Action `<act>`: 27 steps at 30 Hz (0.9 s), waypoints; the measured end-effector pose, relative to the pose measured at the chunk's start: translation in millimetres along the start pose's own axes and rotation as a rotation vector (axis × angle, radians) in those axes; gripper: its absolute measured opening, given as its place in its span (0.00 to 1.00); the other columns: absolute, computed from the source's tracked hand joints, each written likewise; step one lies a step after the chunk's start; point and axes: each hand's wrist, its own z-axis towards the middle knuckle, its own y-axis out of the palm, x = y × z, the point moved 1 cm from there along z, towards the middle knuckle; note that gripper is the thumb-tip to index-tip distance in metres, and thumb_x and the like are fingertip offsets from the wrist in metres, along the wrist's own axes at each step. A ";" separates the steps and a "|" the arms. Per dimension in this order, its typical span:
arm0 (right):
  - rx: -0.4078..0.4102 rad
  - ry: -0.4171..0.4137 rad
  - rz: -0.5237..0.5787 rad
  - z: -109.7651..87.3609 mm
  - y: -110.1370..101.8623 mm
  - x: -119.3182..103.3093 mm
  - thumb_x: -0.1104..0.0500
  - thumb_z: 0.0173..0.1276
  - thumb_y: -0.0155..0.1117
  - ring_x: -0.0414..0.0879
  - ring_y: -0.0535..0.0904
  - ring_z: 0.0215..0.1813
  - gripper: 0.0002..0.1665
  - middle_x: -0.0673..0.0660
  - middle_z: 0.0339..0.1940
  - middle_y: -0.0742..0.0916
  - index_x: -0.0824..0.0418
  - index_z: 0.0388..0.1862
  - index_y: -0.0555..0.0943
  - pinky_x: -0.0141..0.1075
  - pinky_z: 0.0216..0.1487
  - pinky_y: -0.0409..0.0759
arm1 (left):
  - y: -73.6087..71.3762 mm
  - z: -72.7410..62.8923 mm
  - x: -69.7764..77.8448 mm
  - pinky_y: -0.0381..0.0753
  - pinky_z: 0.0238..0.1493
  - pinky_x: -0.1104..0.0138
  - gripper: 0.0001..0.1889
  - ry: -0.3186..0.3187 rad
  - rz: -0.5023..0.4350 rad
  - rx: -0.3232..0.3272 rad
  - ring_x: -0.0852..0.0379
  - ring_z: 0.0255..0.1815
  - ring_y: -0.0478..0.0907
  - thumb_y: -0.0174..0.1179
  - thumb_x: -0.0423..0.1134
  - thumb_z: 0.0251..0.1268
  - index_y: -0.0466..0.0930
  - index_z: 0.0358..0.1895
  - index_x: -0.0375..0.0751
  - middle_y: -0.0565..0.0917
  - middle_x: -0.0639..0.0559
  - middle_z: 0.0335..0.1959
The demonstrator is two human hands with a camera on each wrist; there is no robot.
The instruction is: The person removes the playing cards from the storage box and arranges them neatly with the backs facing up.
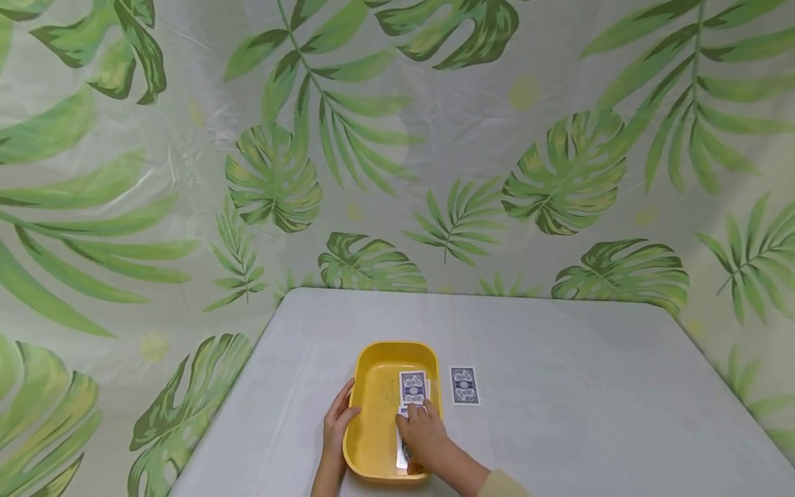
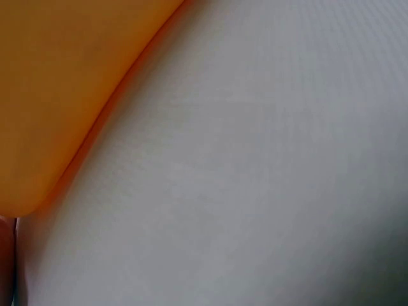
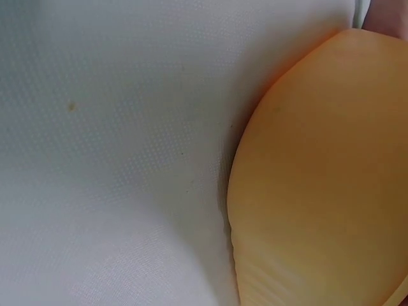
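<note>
Playing cards with blue-and-white patterned backs [image 1: 413, 386] lie along the right side of a yellow, rounded-rectangular tray [image 1: 373, 442], while a single matching card [image 1: 464, 385] lies just to the tray's right on a white cloth-covered table [image 1: 590, 400]. The left hand [image 1: 337, 428] grips the tray's left rim, thumb over the edge and fingers outside. The right hand [image 1: 426, 436], with a pale yellow sleeve [image 1: 502, 484] behind it, touches the tray's cards with bent fingers; whether they pinch one I cannot tell.
</note>
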 end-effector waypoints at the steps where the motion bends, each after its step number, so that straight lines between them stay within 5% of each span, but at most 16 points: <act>1: 0.008 0.001 -0.004 0.5 0.5 0.4 0.31 0.21 0.72 0.46 0.74 0.43 0.50 0.54 0.38 0.78 0.51 0.47 0.73 0.40 0.56 0.67 | -0.2 0.2 -0.1 0.71 0.50 0.76 0.29 0.002 -0.002 0.000 0.55 0.63 0.67 0.49 0.29 0.57 0.62 0.66 0.42 0.61 0.41 0.69; 11: 0.013 -0.003 -0.021 4.5 2.2 2.7 0.28 0.17 0.71 0.46 0.74 0.40 0.51 0.54 0.35 0.76 0.51 0.44 0.70 0.39 0.54 0.67 | 0.5 -1.4 1.1 0.70 0.51 0.77 0.30 0.010 -0.006 -0.002 0.54 0.65 0.65 0.49 0.29 0.58 0.60 0.67 0.41 0.60 0.41 0.69; 27: 0.025 -0.004 -0.064 4.2 2.8 2.2 0.26 0.18 0.68 0.48 0.72 0.45 0.58 0.54 0.45 0.74 0.45 0.55 0.69 0.38 0.53 0.67 | 0.0 -0.2 0.6 0.71 0.50 0.77 0.29 0.010 -0.002 -0.003 0.52 0.65 0.64 0.48 0.28 0.57 0.62 0.66 0.41 0.61 0.40 0.68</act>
